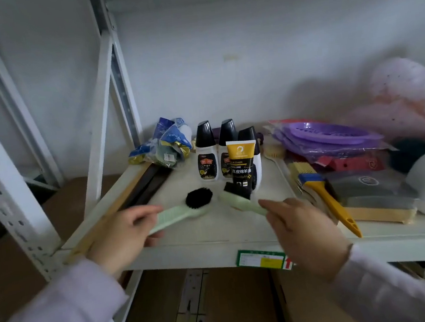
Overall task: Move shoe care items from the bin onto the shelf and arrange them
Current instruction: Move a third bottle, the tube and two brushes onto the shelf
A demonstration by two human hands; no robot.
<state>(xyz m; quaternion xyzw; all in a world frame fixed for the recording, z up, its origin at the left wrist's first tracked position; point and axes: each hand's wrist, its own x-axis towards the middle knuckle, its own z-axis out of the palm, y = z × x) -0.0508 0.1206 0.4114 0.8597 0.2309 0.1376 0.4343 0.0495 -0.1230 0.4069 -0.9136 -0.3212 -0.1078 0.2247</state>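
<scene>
Two pale green shoe brushes lie on the white shelf (214,234). My left hand (124,233) grips the handle of the left brush (185,211), whose black bristle head points up. My right hand (299,227) holds the handle end of the right brush (239,201), whose dark head rests against an upright black and orange leather cream tube (241,167). Behind the tube stand three white polish bottles (206,158) with black caps. No bin is in view.
A pile of blue and gold packets (168,147) sits at the back left. Long dark and wooden pieces (141,189) lie along the left edge. To the right are a yellow-handled brush (328,196), purple plastic items in a bag (329,135) and wooden brushes. Cardboard boxes (237,307) stand below.
</scene>
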